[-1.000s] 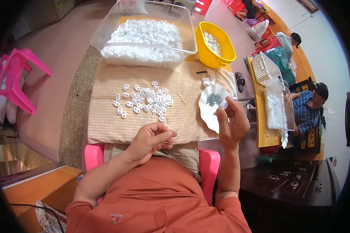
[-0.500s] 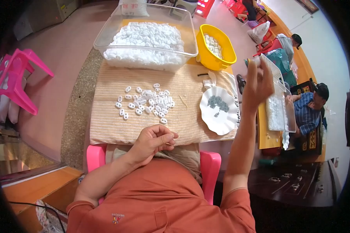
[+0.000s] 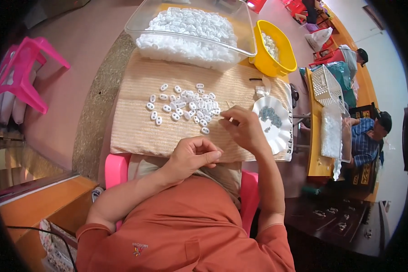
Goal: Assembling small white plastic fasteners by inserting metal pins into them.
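Observation:
Low over the front edge of the striped cloth [image 3: 136, 136], my left hand [image 3: 192, 156] is closed, thumb pressed to curled fingers. Anything inside it is hidden or too small to name. My right hand [image 3: 247, 129] hovers at the right edge of a loose pile of small white oval plastic pieces [image 3: 192, 104], each with two holes. Its thumb and forefinger are bent and slightly apart, with nothing visible between them. A thin pale stick [image 3: 228, 105] lies just beyond its fingertips. Right of this hand sits a white scalloped plate [image 3: 279, 138] holding small grey parts [image 3: 270, 117].
A clear plastic bin [image 3: 199, 38] of white pieces stands at the back. Beside it is a yellow tub [image 3: 279, 65] with whitish pieces. A pink stool [image 3: 29, 72] stands at left. At right, another person [image 3: 367, 136] sits by a white-filled tray [image 3: 331, 131].
My right hand has come down and left from its raised place at the right, to the pile's edge. My left hand stays closed. The whole view has shifted slightly.

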### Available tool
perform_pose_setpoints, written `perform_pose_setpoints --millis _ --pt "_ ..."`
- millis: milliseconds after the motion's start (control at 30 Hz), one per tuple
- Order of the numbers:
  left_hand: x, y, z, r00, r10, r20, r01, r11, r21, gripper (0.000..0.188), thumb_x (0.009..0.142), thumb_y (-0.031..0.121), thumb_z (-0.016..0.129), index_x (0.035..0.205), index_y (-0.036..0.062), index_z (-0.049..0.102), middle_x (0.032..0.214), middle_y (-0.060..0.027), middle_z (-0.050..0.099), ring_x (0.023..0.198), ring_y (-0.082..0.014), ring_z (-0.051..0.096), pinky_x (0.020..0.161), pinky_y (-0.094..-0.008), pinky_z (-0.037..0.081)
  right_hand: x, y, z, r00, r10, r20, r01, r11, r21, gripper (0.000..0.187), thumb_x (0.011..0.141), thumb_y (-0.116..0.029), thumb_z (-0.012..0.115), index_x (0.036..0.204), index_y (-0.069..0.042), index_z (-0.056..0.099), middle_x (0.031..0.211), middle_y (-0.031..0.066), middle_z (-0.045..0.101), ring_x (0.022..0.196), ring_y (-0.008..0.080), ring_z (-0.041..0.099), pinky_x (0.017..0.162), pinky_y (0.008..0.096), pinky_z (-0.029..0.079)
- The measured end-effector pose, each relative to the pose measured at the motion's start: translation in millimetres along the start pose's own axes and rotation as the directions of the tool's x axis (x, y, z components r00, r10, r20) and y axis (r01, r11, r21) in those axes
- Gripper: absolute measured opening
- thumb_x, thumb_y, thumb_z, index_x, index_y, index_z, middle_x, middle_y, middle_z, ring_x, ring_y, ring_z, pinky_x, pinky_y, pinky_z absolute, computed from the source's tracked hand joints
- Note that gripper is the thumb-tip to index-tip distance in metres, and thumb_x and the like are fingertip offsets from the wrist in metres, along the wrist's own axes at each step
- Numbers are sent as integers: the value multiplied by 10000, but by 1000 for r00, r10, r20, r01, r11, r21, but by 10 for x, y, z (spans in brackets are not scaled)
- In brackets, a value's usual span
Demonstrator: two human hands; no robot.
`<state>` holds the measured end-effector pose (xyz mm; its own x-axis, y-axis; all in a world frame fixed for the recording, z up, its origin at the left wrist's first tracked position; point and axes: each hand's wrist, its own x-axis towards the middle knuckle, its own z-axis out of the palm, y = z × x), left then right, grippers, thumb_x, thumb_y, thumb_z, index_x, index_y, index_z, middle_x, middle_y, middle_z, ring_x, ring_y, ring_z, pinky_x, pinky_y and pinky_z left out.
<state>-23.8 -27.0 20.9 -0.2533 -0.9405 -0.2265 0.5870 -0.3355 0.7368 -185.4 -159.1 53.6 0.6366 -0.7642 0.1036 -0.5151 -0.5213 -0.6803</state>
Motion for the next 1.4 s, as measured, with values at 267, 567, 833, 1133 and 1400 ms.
perform_pose_setpoints --millis 267,567,833,1133,1400 --pt "-33 -19 44 999 25 38 -27 998 48 126 875 84 654 947 -16 630 880 -63 648 767 -92 612 708 -228 526 18 -6 244 987 -157 15 155 951 -267 180 760 -55 658 937 -44 689 850 111 636 737 300 630 639 361 498" --pt "-40 -21 51 995 57 80 -59 998 30 116 876 80 652 930 -20 627 882 -67 655 754 -89 609 698 -224 521 34 -185 344 986 -165 -22 151 942 -299 173 783 -144 658 947 -103 696 834 74 624 707 291 629 615 389 505" --pt "-50 -12 68 989 101 110 -109 992 62 81 865 65 665 893 -6 637 880 -67 663 734 -73 590 658 -198 490 107 -277 492 989 -89 117 129 908 -399 116 805 -213 600 809 -108 648 836 91 589 687 310 626 604 425 505" --pt "-52 -13 61 992 129 0 -129 989 78 107 867 82 664 927 -1 637 838 -62 662 742 -100 620 684 -231 529 89 -143 535 976 -137 171 199 878 -435 133 840 -164 547 920 -110 639 866 75 586 716 281 632 610 396 491" --pt "-31 -26 68 993 111 -32 -110 993 32 109 866 82 664 924 -4 630 843 -70 658 742 -111 626 682 -244 544 113 -135 477 979 -119 164 173 912 -372 143 837 -184 585 920 -89 653 879 89 607 761 291 632 641 398 499"
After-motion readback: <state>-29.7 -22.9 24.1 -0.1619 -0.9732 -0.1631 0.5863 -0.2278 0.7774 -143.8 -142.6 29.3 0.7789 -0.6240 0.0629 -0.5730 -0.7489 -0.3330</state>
